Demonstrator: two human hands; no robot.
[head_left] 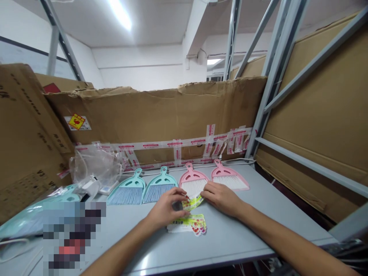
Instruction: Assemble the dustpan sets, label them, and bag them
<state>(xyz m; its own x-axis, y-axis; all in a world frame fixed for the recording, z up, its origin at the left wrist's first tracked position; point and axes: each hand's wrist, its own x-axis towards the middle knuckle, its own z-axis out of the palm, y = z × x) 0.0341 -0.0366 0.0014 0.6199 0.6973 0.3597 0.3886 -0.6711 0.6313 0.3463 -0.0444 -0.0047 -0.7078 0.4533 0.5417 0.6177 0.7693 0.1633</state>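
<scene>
My right hand [220, 196] pinches the right end of a yellow-green printed paper label [194, 202], which is slightly bent. At the label's other end is my left hand [168, 207], its thumb and fingers apart around that end; whether they touch it I cannot tell. Just below lies a small stack of similar labels [188, 223] with red cartoon shapes at the right. Behind my hands stand two pink dustpan-and-brush sets, a nearer one [192, 175] partly covered by the label and fingers, and another [230, 178] to its right.
Two teal dustpan-and-brush sets [128, 189] [161, 186] lie left of the pink ones on the grey table [247, 237]. Clear plastic bags [94, 165] and wrapped teal dustpans [31, 212] are at the left. A taped cardboard sheet [161, 115] and metal posts [260, 111] border the table.
</scene>
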